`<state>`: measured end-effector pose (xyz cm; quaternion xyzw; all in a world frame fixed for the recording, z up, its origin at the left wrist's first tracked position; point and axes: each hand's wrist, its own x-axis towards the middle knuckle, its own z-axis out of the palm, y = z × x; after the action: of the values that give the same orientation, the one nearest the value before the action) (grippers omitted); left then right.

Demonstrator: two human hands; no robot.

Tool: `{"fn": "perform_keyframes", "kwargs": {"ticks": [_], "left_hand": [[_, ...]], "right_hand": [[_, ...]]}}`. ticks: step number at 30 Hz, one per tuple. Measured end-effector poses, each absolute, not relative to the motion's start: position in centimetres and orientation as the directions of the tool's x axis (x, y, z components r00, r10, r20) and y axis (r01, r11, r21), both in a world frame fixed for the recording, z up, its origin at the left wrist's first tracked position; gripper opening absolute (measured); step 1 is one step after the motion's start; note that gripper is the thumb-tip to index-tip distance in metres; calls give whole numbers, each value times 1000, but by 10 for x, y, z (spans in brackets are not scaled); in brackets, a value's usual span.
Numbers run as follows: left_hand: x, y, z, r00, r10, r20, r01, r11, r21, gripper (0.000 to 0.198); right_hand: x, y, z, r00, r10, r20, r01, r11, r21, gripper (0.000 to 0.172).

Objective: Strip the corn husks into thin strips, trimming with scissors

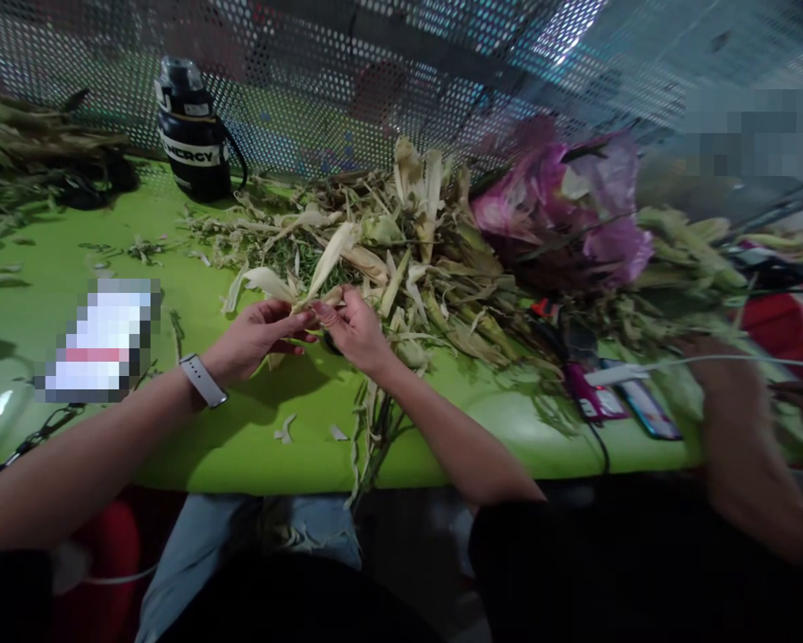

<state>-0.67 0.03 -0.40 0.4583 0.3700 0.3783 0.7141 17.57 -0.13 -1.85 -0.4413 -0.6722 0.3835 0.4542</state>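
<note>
Pale corn husk (332,257) strips fan upward from between my two hands, over the green tabletop (254,451). My left hand (263,332), with a white band on its wrist, pinches the gathered base of the husk between thumb and fingers. Close beside it, my right hand (359,335) is closed on the same husk, thumb on top. Its exact fingertip grip is partly hidden. Just behind both hands lies a heap of dry husks and stalks (434,259). Thin stalks (371,433) hang over the front edge under my right forearm.
A black jug (196,147) stands at the back left. Left of my hands lies a blurred-out phone (103,344). A pink plastic bag (562,214) sits behind on the right, near another phone (646,406) and a white cable. Another person's arm (740,429) reaches in at right.
</note>
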Motion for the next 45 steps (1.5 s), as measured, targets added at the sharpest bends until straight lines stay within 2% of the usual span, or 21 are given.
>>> {"fn": "perform_keyframes", "kwargs": {"ticks": [2,4,8,10,12,16,19,23,26,30,35,39,45], "left_hand": [[-6,2,-4,383,909,-165,-220,263,939,28],[-6,3,-3,317,937,-144,-241,227,944,26],[-6,6,-3,201,974,-101,-202,142,969,26],[-7,8,-4,148,987,-67,-135,88,987,25],[-9,10,-6,125,991,-41,-70,50,996,26],[-12,11,-8,148,988,-33,11,32,999,28],[-13,11,-8,181,983,-25,34,19,999,29],[-13,11,-7,341,939,-50,114,12,993,27],[-13,10,-3,420,906,-54,154,-13,988,20],[-13,8,4,458,888,-37,194,-60,979,13],[-14,4,3,431,901,47,115,-106,988,17],[-11,-3,-3,425,899,108,-10,-115,993,20],[-5,-4,-8,409,908,86,-151,-26,988,26]], "right_hand": [[176,-1,-20,-189,941,282,365,334,-869,42],[176,-2,-20,-208,908,364,512,418,-751,41],[175,-8,-19,-368,735,569,716,615,-330,32],[175,-10,-18,-447,672,590,754,638,-156,29],[175,-12,-16,-508,622,596,753,657,-44,26],[177,-12,-13,-567,534,627,711,702,45,23],[180,-10,-12,-569,511,644,693,720,41,22],[184,-4,-10,-498,515,698,705,709,-21,18],[184,1,-12,-432,561,706,711,693,-116,18],[181,2,-17,-318,689,652,710,629,-318,32],[174,-4,-14,-162,825,542,581,523,-623,40],[170,-9,-9,-100,859,502,510,477,-715,40],[170,-8,-15,-70,902,426,408,416,-813,36]]}}
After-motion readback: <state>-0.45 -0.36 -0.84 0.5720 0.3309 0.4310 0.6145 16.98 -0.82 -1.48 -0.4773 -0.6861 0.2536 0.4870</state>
